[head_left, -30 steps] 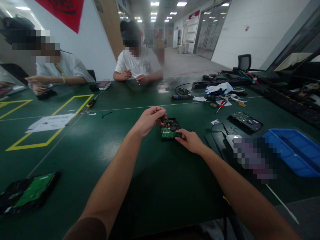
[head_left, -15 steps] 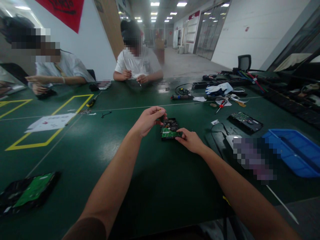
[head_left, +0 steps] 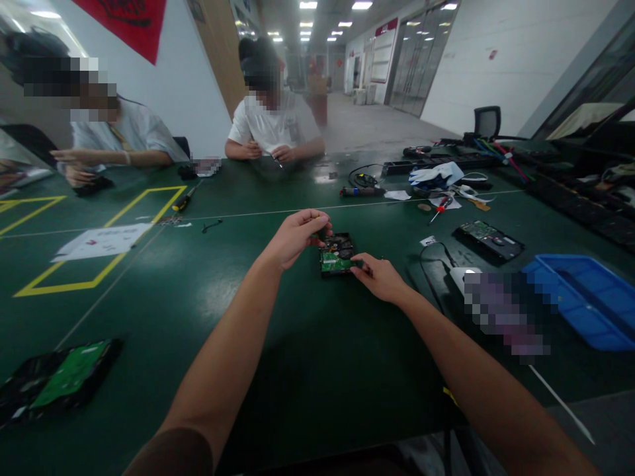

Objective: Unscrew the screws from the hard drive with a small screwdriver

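Observation:
A hard drive [head_left: 336,264] lies on the green table in front of me, its green circuit board showing on the near side. My left hand [head_left: 300,235] is over its far left corner, fingers pinched around a small dark thing that they mostly hide. At the drive's near right edge, my right hand [head_left: 378,277] grips it between thumb and fingers. Another hard drive [head_left: 489,241] rests to the right, beyond the blue tray [head_left: 590,264]. A larger drive-like unit with a green board [head_left: 69,375] is at the near left.
Across the table, two people work with their hands. A yellow-black screwdriver [head_left: 182,200] and a paper sheet [head_left: 102,242] lie left. On the right are a red screwdriver [head_left: 440,209], gloves [head_left: 436,175], a cable [head_left: 421,261] and a blurred-out device [head_left: 501,311].
My right fingers have shifted very slightly at the drive's edge. My left hand stays at the far corner, and the drive has hardly moved.

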`<action>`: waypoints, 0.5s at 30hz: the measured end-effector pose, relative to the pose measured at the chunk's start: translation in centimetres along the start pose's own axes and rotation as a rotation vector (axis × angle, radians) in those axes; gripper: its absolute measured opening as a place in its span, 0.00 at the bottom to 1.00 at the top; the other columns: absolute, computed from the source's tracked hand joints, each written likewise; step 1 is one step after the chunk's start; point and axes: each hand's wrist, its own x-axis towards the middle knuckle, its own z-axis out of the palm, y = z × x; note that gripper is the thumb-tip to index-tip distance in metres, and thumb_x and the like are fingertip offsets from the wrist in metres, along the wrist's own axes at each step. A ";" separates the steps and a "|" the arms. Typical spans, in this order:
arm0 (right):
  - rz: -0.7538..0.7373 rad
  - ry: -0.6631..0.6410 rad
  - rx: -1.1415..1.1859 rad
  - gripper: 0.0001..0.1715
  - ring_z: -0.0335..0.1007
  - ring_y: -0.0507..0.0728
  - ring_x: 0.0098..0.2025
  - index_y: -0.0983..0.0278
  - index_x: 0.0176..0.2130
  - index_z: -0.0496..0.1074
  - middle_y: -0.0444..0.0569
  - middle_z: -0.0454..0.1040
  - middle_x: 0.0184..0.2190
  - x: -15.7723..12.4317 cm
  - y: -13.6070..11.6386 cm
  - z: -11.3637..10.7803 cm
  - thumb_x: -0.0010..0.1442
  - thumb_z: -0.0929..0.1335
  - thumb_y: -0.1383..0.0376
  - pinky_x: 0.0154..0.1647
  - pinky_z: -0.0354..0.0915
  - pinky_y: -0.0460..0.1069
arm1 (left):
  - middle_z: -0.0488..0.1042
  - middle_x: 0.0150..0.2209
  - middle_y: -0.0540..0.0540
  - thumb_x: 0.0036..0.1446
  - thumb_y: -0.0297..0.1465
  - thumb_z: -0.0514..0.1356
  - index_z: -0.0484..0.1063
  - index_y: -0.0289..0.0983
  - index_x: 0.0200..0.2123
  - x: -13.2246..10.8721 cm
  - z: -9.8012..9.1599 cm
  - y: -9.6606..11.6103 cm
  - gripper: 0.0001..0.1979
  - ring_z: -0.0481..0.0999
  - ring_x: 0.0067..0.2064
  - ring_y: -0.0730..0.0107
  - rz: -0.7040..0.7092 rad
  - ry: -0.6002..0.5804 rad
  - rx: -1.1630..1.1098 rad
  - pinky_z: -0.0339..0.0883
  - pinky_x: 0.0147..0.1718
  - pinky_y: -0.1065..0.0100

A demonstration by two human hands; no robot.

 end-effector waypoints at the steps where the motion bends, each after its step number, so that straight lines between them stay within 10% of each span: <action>1: 0.000 -0.002 0.004 0.19 0.69 0.53 0.29 0.59 0.57 0.70 0.42 0.74 0.30 0.0 0.0 0.0 0.71 0.66 0.55 0.32 0.58 0.48 | 0.77 0.39 0.42 0.60 0.36 0.66 0.75 0.35 0.39 0.0 0.0 0.0 0.10 0.77 0.41 0.66 0.004 -0.002 0.001 0.69 0.32 0.69; 15: 0.046 0.012 0.025 0.19 0.68 0.53 0.27 0.57 0.58 0.72 0.44 0.77 0.31 0.1 0.2 0.2 0.73 0.62 0.56 0.31 0.57 0.47 | 0.78 0.38 0.42 0.62 0.37 0.65 0.75 0.36 0.39 0.1 0.0 -0.1 0.09 0.77 0.40 0.67 0.005 -0.001 0.024 0.67 0.31 0.70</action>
